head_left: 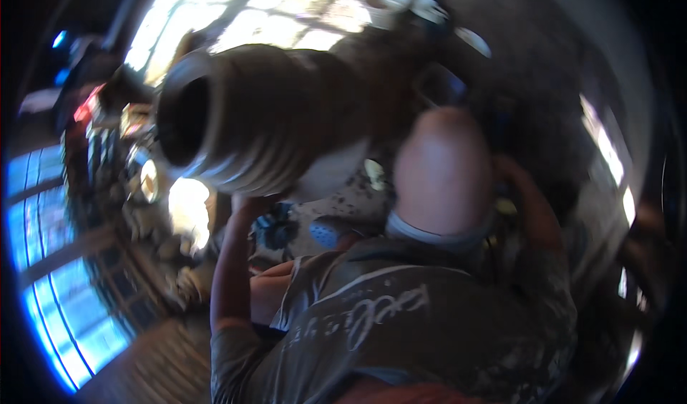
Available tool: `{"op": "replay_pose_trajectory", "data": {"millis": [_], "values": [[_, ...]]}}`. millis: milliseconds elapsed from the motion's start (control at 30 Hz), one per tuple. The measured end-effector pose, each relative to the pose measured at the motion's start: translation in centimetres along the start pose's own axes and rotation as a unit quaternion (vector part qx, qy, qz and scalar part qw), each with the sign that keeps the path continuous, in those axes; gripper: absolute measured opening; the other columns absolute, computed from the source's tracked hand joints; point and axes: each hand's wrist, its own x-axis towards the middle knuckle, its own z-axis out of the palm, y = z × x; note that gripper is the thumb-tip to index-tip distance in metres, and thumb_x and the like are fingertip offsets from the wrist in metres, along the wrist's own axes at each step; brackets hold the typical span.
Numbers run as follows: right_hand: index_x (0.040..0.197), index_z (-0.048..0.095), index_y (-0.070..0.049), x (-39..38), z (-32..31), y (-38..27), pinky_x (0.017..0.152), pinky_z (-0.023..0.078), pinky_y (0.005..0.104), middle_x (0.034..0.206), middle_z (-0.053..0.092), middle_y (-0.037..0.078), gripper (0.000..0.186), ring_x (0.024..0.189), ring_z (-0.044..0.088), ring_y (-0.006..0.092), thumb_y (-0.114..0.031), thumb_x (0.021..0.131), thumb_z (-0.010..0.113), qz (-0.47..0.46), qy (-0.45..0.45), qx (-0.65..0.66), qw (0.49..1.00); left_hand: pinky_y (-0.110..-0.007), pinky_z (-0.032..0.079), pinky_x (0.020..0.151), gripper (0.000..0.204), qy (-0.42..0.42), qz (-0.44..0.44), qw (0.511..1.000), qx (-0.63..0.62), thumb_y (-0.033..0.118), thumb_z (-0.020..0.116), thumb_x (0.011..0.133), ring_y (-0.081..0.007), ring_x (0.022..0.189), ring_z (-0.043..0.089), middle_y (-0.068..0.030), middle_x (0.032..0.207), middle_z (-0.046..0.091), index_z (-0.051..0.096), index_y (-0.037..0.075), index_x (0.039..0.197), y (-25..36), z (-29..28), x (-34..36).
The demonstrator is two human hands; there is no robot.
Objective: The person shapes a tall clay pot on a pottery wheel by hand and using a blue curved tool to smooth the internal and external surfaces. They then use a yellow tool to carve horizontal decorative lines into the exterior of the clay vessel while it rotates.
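Note:
A large ribbed clay jar [265, 114] lies tilted on its side in front of me, its dark round mouth facing left. My left hand [257, 202] is pressed against the jar's underside and supports it; its fingers are partly hidden beneath the jar. The jar's far end fades into shadow and blur. My right hand [505, 168] is beside my bare raised knee [444, 168], on its right. Its fingers are dark and smeared, so what they touch or hold does not show.
A blue clog with holes [326, 234] is on the speckled floor below the jar. A white bucket [386, 0] stands at the far side near bright window-light patches. Several blurred pots [192, 284] crowd the left side by a window [61, 304].

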Motion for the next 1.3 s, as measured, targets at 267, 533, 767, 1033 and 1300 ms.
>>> {"op": "replay_pose_trajectory", "data": {"millis": [267,533,767,1033,1300], "values": [[0.087,0.075,0.002,-4.6,-0.9,-0.7,0.074,0.056,0.0477,0.094,0.074,0.024,0.027,0.086,0.074,0.0368,-0.021,0.075,0.071,0.154,-0.233,-0.061,0.958,-0.046,0.043,0.106,0.073,-0.035,-0.062,0.997,-0.004,0.038,0.089,0.074,-0.0306,0.129,0.055,-0.013,0.138,0.06,0.06,0.01,0.135,4.2,-1.4,0.5],[0.101,0.073,-0.001,0.2,-7.8,-1.0,0.088,0.053,0.0521,0.103,0.071,0.023,0.029,0.1,0.067,0.042,-0.025,0.09,0.063,0.215,0.172,-0.001,0.961,-0.048,0.045,0.102,0.076,0.011,-0.118,0.99,0.075,0.05,0.086,0.073,-0.0364,0.121,0.06,-0.0181,0.129,0.064,0.061,0.008,0.131,10.1,-0.9,0.6],[0.113,0.07,-0.006,11.2,-6.2,-3.1,0.095,0.051,0.0506,0.12,0.066,0.02,0.028,0.116,0.061,0.04,-0.02,0.094,0.054,0.142,0.286,-0.047,0.946,-0.049,0.043,0.106,0.091,-0.108,-0.213,0.97,0.055,0.051,0.082,0.075,-0.0396,0.128,0.054,-0.024,0.142,0.055,0.049,0.0,0.142,15.0,-1.3,0.2],[0.109,0.068,-0.006,15.4,-6.4,-5.0,0.098,0.05,0.0512,0.127,0.062,0.018,0.027,0.122,0.056,0.0399,-0.017,0.091,0.051,0.137,0.219,-0.126,0.958,-0.048,0.042,0.11,0.112,-0.055,-0.16,0.982,0.085,0.054,0.081,0.075,-0.0462,0.133,0.05,-0.0361,0.153,0.035,0.029,-0.008,0.153,16.8,1.2,-1.1],[0.113,0.065,-0.002,7.0,-10.7,-4.3,0.091,0.052,0.0449,0.108,0.069,0.022,0.033,0.103,0.067,0.0371,-0.01,0.081,0.068,0.054,0.232,0.062,0.969,-0.047,0.054,0.092,0.107,-0.085,-0.135,0.978,0.135,0.063,0.076,0.076,-0.046,0.108,0.065,-0.0379,0.142,0.045,0.039,-0.009,0.147,16.9,1.1,-0.5]]}}
